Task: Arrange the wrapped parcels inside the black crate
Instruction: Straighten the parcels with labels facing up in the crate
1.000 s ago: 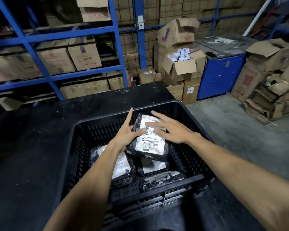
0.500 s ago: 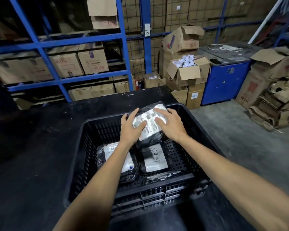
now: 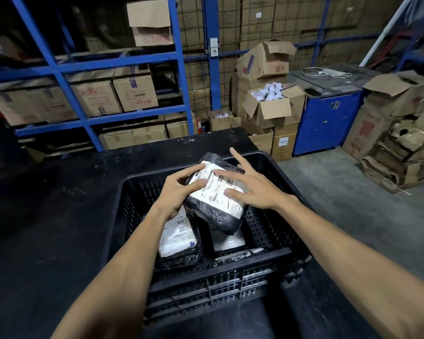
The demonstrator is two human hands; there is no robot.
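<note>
Two hands, the left hand clasping one side and the right hand lying flat with fingers spread, tilt a black-wrapped parcel against the far wall of the crate; soft, probably light and slippery, it is best held by both sides.

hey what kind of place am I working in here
Most likely a warehouse or parcel packing room. Blue metal shelving holds cardboard cartons, more open cartons are stacked on the concrete floor, and labelled wrapped parcels sit in a black crate.
</note>
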